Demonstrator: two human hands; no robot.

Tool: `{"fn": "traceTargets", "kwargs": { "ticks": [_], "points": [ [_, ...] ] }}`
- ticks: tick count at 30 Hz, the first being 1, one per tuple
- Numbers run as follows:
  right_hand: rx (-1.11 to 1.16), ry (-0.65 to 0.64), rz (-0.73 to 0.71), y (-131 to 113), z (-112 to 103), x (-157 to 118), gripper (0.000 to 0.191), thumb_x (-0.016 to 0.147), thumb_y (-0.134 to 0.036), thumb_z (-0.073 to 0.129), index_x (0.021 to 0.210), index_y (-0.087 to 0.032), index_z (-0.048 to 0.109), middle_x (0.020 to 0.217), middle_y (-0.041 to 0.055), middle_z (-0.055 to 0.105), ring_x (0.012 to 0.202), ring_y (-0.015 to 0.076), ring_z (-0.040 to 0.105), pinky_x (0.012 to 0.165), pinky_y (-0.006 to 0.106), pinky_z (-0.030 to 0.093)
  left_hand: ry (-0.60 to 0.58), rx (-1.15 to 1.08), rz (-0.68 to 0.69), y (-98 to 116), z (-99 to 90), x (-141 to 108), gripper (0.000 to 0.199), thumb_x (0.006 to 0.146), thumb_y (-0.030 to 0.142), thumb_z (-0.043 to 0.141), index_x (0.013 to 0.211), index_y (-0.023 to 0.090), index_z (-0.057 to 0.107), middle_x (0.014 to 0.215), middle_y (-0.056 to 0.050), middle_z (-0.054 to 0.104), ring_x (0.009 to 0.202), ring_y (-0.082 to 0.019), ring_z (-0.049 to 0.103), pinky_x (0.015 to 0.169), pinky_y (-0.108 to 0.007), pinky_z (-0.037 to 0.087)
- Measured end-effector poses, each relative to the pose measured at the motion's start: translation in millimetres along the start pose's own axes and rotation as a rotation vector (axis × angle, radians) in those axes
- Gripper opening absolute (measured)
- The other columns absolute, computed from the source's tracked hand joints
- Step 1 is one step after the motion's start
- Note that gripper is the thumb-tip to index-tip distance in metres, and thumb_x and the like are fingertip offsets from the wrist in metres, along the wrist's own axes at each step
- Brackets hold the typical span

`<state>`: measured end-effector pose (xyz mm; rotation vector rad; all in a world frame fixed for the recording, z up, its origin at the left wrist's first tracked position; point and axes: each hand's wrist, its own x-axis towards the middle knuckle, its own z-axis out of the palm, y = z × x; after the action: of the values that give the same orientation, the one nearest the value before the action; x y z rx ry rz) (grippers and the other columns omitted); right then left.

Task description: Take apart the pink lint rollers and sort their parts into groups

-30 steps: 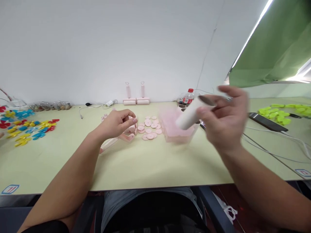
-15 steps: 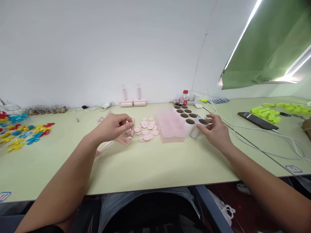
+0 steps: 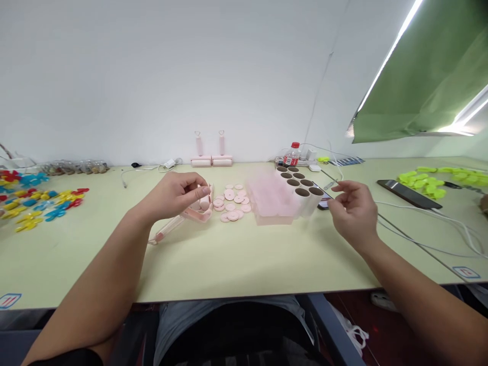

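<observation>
Right hand point(image 3: 354, 212) is hovering to the right of the pink box point(image 3: 272, 201), thumb and fingertips leaving a modest gap, nothing showing in it. Left hand point(image 3: 173, 195) is hanging left of the box, thumb and forefinger bending close together; whether they're pinching anything, I can't tell. Everything is hinging on this: the paper tubes point(image 3: 303, 204) are standing just right of the box, so they're lying to the right hand's left, near it but apart, long axes running upright, open ends facing up. The right hand is sitting far nearer than the left.

Counting now, front to back! One clear handle point(image 3: 170, 229) is slanting out well left of the box, and one pink holder point(image 3: 200, 214) is lying left of it too. Small pink discs point(image 3: 230, 207) are overlapping just left of the box, more than ten showing, no sure total. Eight tubes are showing, two rows of four. One phone point(image 3: 324, 204) is peeking out to the box's right. Behind the box, one bottle point(image 3: 292, 154) is standing rightward, two pink rollers point(image 3: 201, 161) leftward.
</observation>
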<state>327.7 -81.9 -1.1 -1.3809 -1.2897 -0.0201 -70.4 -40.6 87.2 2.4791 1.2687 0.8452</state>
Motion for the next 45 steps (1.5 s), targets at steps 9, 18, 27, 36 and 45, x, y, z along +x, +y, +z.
{"fn": "traceTargets", "kwargs": {
  "ticks": [9,18,27,36,45],
  "points": [
    [0.488,-0.889,-0.037,-109,71,-58,0.048,0.083,-0.037,0.069,0.125,-0.024,0.054,0.116,0.0112,0.065,0.104,0.0244,0.062,0.083,0.039,0.053,0.899,-0.653,0.373,35,17.6,-1,0.025,0.086,0.038,0.068,0.069,0.022,0.058,0.048,0.006,0.042,0.038,-0.008,0.036,0.037,-0.025,0.031],
    [0.553,-0.802,-0.489,-129,103,-58,0.017,0.096,-0.029,0.049,0.095,-0.019,0.062,0.094,0.0063,0.066,0.092,0.0215,0.061,0.088,0.037,0.048,0.464,-0.3,0.367,51,-0.1,-22,0.022,0.085,0.039,0.068,0.073,0.021,0.066,0.062,-0.001,0.062,0.056,-0.012,0.056,0.052,-0.026,0.046],
    [0.411,-1.086,-0.584,-114,101,-70,0.016,0.091,-0.034,0.053,0.084,-0.019,0.056,0.07,0.0018,0.057,0.07,0.0171,0.052,0.07,0.03,0.046,-0.662,-0.236,0.173,47,-17.0,-19,0.029,0.094,0.037,0.053,0.076,0.017,0.064,0.061,0.002,0.055,0.055,-0.009,0.048,0.052,-0.02,0.037],
    [0.496,-1.332,-0.581,-112,104,-80,0.02,0.089,-0.037,0.053,0.08,-0.02,0.049,0.07,0.0002,0.053,0.064,0.0146,0.047,0.064,0.027,0.041,-0.582,-0.397,0.143,19,17.0,-57,0.026,0.092,0.039,0.056,0.083,0.015,0.06,0.072,-0.001,0.057,0.064,-0.011,0.05,0.059,-0.022,0.042],
    [0.564,-1.301,-0.407,-102,101,-64,0.026,0.089,-0.042,0.055,0.083,-0.018,0.049,0.064,-0.0054,0.041,0.056,0.0096,0.037,0.055,0.022,0.031,-0.212,-0.644,-0.121,-10,-14.2,-76,0.032,0.08,0.05,0.069,0.077,0.018,0.065,0.064,-0.003,0.06,0.053,-0.012,0.052,0.047,-0.023,0.043]
  ]
}}
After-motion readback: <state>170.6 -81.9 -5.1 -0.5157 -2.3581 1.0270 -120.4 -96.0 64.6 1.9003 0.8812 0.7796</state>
